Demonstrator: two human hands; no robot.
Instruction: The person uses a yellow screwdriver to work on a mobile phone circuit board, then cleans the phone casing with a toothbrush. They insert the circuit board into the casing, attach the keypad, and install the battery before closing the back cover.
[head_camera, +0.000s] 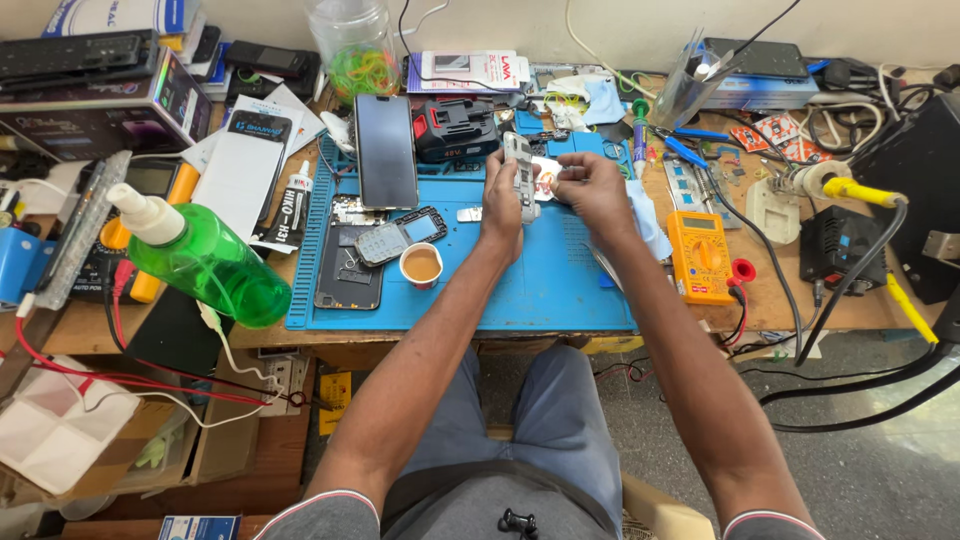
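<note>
My left hand (502, 205) grips a small grey keypad phone body (519, 172), held upright over the blue work mat (560, 285). Right beside it, my right hand (592, 188) pinches a small white piece (547, 177) against the phone's side. Both hands hover above the far middle of the mat. On the mat to the left lie a dark phone front cover with keypad (398, 238), an opened phone back (349, 268) and a small cup of brown liquid (421, 266).
A large black smartphone (386, 150) and a black-and-red battery pack (455, 130) lie at the mat's far edge. A green spray bottle (205, 260) stands left; a yellow multimeter (699, 256), blue pliers (683, 147) and a soldering station (840, 245) sit right.
</note>
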